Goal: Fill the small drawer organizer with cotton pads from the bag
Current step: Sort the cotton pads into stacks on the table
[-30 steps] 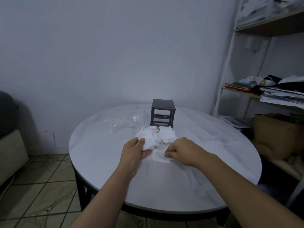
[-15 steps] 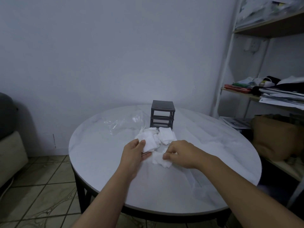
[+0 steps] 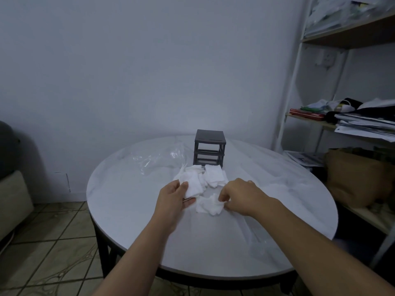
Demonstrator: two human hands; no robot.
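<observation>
Pinching crumpled pad [image 3: 208,207], right hand [image 3: 240,196]; left hand [image 3: 172,198] gripping flat pad [image 3: 193,185] just beside.

Room in a home, prob. living/dining area. Round marble-look worktop [image 3: 128,210] on a beige tiled floor [image 3: 53,242]. Cushioned sofa seat [image 3: 12,201] far left of my left hand [image 3: 173,197]. Open shelf unit [image 3: 352,33] right of my right hand [image 3: 241,195], w/ stacked papers [image 3: 363,124], cloth items [image 3: 322,103] and a brown bag [image 3: 359,178].

Your left hand [image 3: 173,198] holds a stack of cotton pads [image 3: 193,184]; your right hand [image 3: 240,196] pinches a crumpled pad [image 3: 208,207] on the table [image 3: 132,208], near the drawer organizer [image 3: 210,148].
</observation>
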